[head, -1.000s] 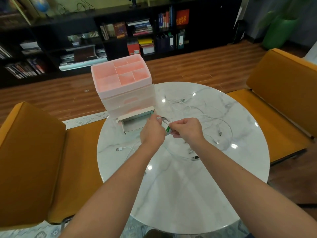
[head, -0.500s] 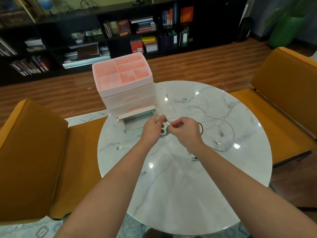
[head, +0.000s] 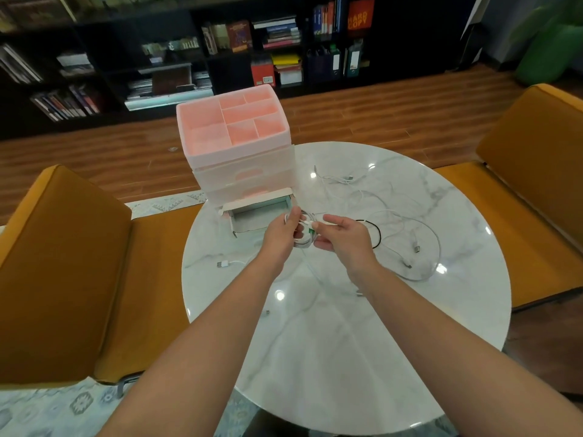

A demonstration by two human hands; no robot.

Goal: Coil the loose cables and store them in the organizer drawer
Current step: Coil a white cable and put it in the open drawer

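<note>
Both hands (head: 280,236) (head: 342,239) grip cable coil (head: 304,239) — drawer (head: 257,214) open.

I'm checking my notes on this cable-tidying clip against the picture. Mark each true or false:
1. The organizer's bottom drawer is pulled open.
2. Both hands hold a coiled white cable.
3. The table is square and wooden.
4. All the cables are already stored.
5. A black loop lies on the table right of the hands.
1. True: the bottom drawer of the organizer stands open.
2. True: the left hand and right hand hold the coiled white cable.
3. False: the table is round with a marble pattern.
4. False: loose cables lie on the table.
5. True: the black loop is there.
</note>
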